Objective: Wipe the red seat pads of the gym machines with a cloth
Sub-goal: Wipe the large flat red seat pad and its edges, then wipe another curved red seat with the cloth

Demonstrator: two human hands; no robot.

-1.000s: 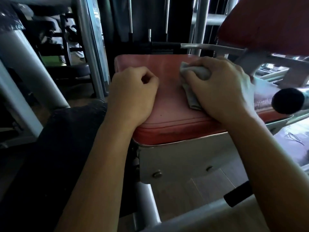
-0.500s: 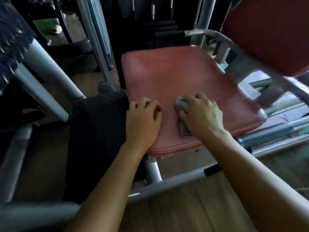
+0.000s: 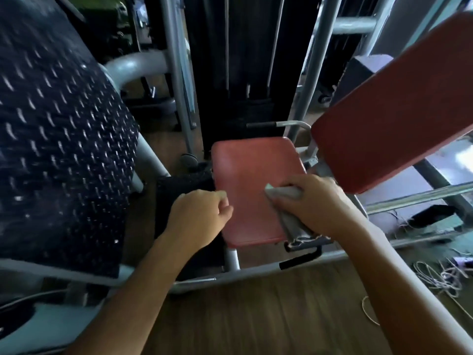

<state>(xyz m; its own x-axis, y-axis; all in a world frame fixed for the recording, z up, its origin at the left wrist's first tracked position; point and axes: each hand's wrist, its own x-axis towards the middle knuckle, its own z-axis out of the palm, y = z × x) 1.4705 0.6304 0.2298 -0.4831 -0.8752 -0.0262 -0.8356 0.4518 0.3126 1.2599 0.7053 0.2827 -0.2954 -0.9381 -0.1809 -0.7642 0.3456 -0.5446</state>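
Wooden floor (image 3: 256,316) and grey steel tubing (image 3: 256,271) of a gym machine fill a dim view looking down from head height. At the centre sits a square red seat pad (image 3: 250,180), faded and slightly shiny, with a dark weight stack (image 3: 243,60) standing behind it. A larger red back pad (image 3: 399,98) tilts up at the right of the seat, raised on the frame. A big dark cushion with pale flecks (image 3: 58,139) takes up the left side, blurred. Loose pale cords (image 3: 440,272) lie tangled on the floor at the far right.

Two bare forearms reach in from the bottom. The left hand (image 3: 199,216) is curled into a loose fist holding nothing, at the seat's front left edge; whether it rests on the pad or hovers just above it is hard to tell. The right hand (image 3: 314,203) is over the seat's front right part, fingers wrapped around a grey cloth (image 3: 291,226). One end of the cloth pokes out past the fingertips toward the middle of the pad. The rest trails from under the palm toward the viewer and hangs over the seat's front right corner, its frayed end just beyond the edge. The bare middle of the seat lies between the two hands.
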